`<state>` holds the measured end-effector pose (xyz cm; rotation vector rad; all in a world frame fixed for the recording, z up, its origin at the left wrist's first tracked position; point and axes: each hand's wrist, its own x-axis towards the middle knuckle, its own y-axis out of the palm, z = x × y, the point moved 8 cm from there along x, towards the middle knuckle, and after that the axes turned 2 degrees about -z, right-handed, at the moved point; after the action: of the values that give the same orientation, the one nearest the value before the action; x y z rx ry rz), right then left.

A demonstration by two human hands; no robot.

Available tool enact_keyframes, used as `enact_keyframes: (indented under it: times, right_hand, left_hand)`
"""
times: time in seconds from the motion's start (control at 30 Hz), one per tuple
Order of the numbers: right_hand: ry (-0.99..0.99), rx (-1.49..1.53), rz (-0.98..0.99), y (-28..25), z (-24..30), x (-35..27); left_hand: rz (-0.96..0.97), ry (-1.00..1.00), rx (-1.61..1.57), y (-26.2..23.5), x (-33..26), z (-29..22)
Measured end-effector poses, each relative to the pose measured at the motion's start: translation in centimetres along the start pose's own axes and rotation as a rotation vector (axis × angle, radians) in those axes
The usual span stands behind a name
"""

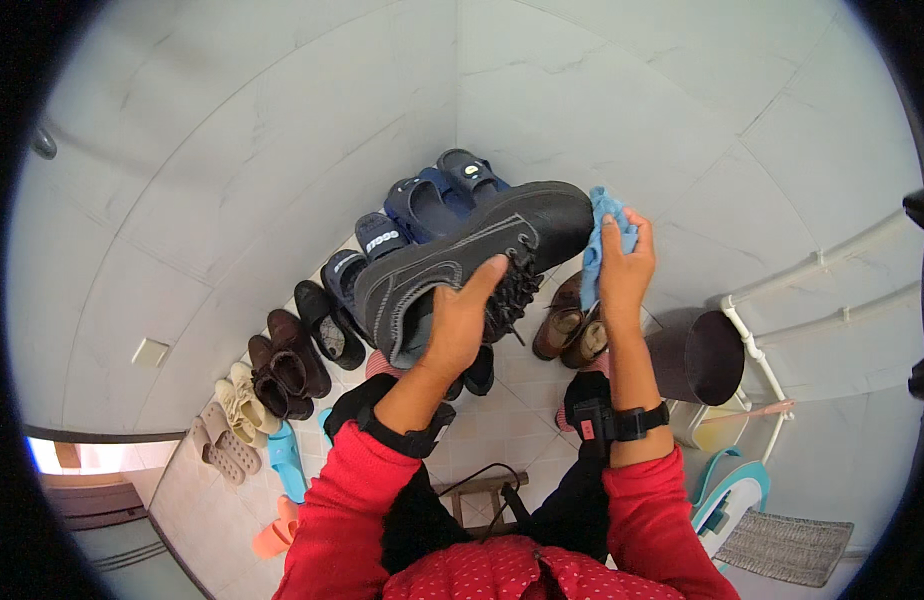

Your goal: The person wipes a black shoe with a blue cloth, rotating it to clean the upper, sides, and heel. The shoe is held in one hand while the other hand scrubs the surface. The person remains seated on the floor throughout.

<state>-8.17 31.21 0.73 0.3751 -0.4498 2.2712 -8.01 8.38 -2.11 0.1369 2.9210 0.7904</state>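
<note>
A black lace-up shoe with grey stitching is held up in front of me, its toe pointing to the right. My left hand grips it at the opening, the thumb lying over the side near the black laces; the other fingers are hidden. In my right hand is a crumpled light blue cloth, pinched between thumb and fingers. The cloth is right beside the shoe's toe; whether they touch I cannot tell.
Dark blue slippers and other shoes line the left wall. Brown shoes stand behind my right arm. To the right are a dark bin and a white pipe rack. A small wooden stool is beneath me.
</note>
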Motion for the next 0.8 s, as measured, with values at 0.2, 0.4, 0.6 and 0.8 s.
enact_keyframes:
  times: [0.2, 0.4, 0.6, 0.8]
  right_hand:
    - [-0.115, 0.009, -0.024, 1.4, 1.5, -1.9]
    - [-0.622, -0.082, 0.117, 3.0, 5.8, -4.3]
    - [-0.537, -0.165, -0.061, 1.1, 5.1, -2.1]
    - [-0.052, 0.116, -0.046, 1.1, 1.1, -1.3]
  left_hand:
    - [0.092, -0.069, -0.289, 0.5, 0.4, 0.1]
    - [0.115, -0.079, -0.271, 0.5, 0.4, 0.0]
    - [0.092, -0.124, -0.295, 0.5, 0.1, 0.6]
    - [0.089, -0.23, -0.327, -0.1, 0.4, 1.8]
